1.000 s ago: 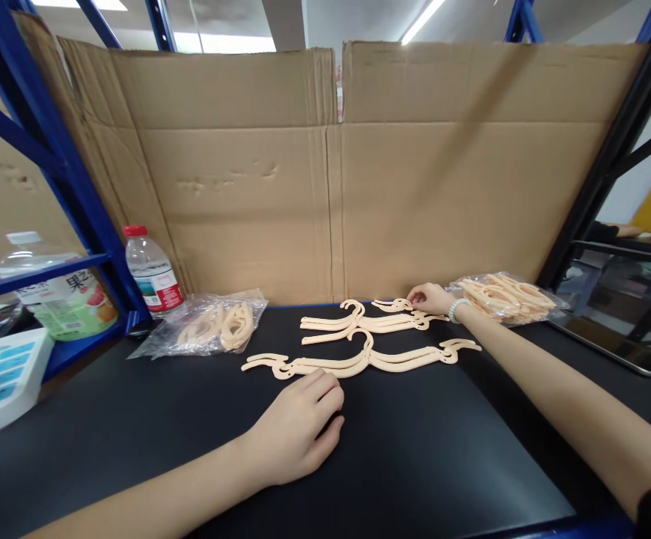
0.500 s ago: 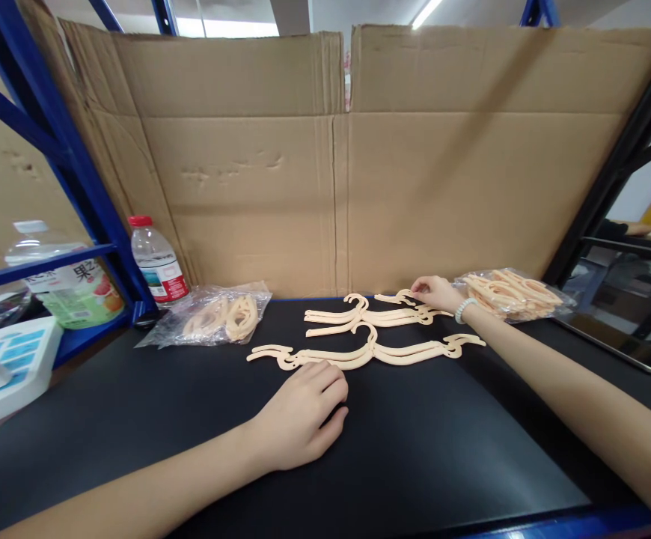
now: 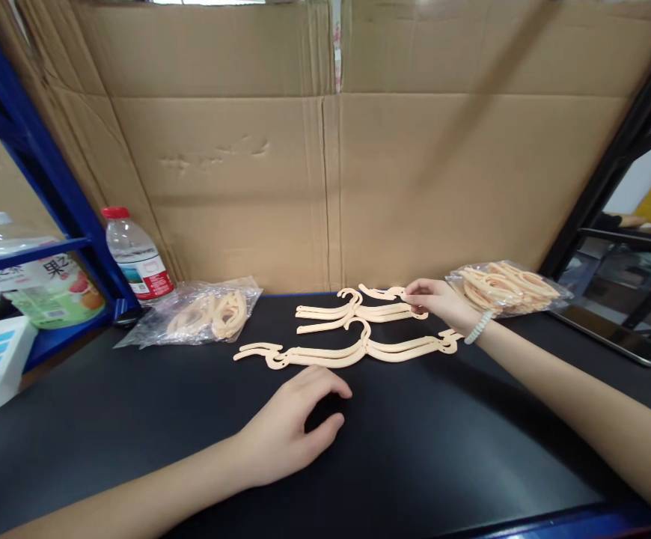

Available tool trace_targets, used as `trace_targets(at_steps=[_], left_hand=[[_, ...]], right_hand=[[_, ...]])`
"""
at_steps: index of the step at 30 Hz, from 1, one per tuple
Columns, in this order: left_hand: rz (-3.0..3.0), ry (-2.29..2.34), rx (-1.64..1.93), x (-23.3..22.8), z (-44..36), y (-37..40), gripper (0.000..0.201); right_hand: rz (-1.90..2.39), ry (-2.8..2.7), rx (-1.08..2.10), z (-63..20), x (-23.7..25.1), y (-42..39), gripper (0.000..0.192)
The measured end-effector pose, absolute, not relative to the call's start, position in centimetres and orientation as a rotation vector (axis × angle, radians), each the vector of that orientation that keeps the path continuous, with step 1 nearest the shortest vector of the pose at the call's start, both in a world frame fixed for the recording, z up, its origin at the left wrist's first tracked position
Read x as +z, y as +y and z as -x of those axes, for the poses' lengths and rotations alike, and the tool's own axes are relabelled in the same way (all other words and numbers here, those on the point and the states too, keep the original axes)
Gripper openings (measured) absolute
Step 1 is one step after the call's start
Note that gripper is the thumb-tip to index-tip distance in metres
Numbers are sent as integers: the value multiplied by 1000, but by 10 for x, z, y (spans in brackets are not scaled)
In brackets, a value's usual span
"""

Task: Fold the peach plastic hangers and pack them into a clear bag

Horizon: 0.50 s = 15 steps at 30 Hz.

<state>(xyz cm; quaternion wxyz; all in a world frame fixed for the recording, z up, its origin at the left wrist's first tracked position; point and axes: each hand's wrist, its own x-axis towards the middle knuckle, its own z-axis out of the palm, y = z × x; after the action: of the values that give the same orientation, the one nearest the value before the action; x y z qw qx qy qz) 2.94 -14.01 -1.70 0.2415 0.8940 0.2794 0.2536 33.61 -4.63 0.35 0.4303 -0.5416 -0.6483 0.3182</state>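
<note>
Since a moment ago, your left hand [image 3: 289, 430] has been sliding back off the near hanger [image 3: 348, 352], and your right hand [image 3: 435, 299] has been lifting the small hanger piece [image 3: 382, 292] a little off the pile. Seen from your head camera, your left hand is now resting palm down on the black table [image 3: 415, 464], fingers loosely curled and gripping nothing, just short of the near hanger, which is lying flat across the middle of the table. Your right hand, with a bead bracelet [image 3: 480, 328] on its wrist, is pinching one end of the small hanger piece between thumb and fingertips, right above the far hanger [image 3: 337, 311], which is lying just behind the near one. Just beside that hand, to the right, a clear bag of hangers [image 3: 508, 286] is sitting against the cardboard wall [image 3: 325, 150]. A second bag of hangers [image 3: 205, 318] is lying to the left, near a water bottle [image 3: 133, 254] with a red cap that is standing upright by the blue shelf frame [image 3: 50, 180]. A juice bottle [image 3: 45, 288] is lying on the shelf at far left.
</note>
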Motion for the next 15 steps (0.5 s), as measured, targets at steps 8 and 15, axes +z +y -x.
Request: trace_targets(at_steps=[8,15], left_hand=[[-1696,658,881,-24,-31,-132,62],[-1620,746,908,-16,-35,-140,30]], right_hand=[[908,-1420,1555,-278,11,-100,25],[867,-1408,1730,-250,5,-128,28]])
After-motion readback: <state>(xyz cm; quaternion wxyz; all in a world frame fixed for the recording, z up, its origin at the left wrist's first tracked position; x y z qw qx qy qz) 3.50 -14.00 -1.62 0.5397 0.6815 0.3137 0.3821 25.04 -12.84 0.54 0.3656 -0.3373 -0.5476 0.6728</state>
